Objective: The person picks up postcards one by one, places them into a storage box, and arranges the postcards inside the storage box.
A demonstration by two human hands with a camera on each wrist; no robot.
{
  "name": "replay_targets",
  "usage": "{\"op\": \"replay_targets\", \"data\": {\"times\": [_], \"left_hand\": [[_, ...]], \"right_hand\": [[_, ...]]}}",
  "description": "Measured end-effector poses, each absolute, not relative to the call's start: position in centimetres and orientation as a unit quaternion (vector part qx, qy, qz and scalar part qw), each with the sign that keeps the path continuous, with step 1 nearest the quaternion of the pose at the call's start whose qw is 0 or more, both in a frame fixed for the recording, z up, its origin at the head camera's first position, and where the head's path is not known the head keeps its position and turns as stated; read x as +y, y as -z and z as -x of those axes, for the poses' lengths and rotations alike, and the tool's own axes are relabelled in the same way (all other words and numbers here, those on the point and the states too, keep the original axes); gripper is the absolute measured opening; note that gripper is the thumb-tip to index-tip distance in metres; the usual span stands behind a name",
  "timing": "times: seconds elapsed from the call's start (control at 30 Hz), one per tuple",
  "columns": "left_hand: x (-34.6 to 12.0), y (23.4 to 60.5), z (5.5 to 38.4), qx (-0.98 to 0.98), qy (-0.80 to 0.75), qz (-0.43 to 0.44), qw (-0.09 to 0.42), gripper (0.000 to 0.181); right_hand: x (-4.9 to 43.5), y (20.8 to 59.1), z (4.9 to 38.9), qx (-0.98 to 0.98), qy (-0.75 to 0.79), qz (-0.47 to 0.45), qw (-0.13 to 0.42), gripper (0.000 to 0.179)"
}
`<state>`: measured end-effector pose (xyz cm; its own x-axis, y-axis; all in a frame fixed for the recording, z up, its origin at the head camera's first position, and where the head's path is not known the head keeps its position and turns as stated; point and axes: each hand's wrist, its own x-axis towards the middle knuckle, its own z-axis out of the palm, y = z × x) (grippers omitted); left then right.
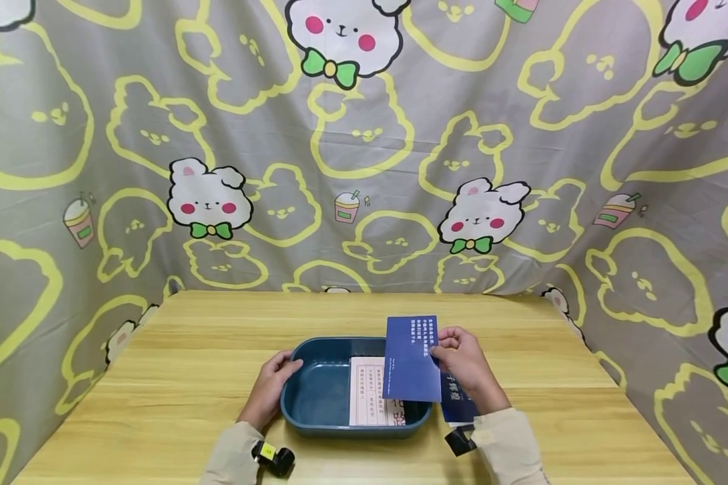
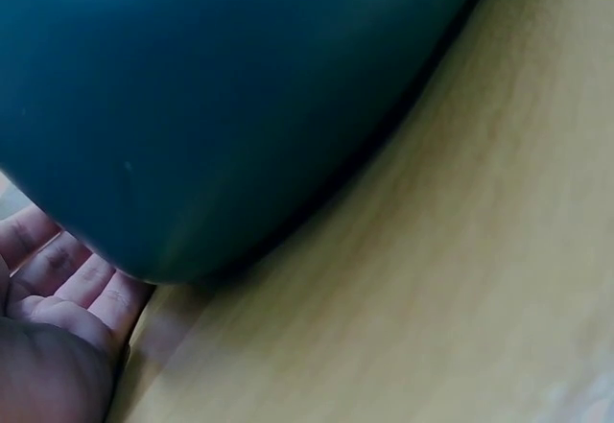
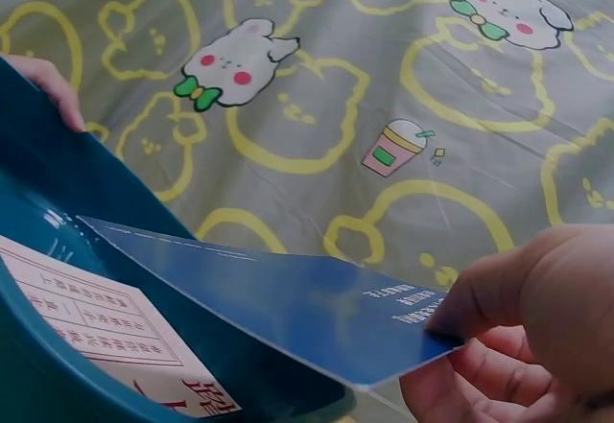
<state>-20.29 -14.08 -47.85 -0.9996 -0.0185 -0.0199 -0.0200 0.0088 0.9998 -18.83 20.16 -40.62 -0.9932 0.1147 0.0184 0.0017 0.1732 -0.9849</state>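
Note:
A dark teal plastic basin [image 1: 315, 397] stands on the table, its left end held by my left hand [image 1: 271, 387] with the thumb over the rim and fingers along the outer wall [image 2: 77, 279]. Between thumb and fingers my right hand [image 1: 466, 367] pinches a blue card with white lettering [image 1: 412, 360] by its right edge. The card slants over the right part of the basin in the right wrist view. Inside the basin lies a cream card with red print [image 1: 367, 394], partly hidden by the blue one.
Another dark blue card [image 1: 458, 401] lies on the table right of the basin, partly under my right hand and wrist. The wooden table [image 1: 218, 337] ends at a grey curtain with cartoon prints [image 1: 376, 263] behind and at both sides.

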Motion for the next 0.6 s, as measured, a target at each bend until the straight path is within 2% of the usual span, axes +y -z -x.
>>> {"op": "replay_targets", "data": {"times": [0.6], "left_hand": [[-13.8,47.8,20.3,0.711,-0.703,0.008,0.001,0.036]], "right_hand": [[18.3,41.1,18.7,-0.795,-0.605,0.031,0.037,0.023]]}}
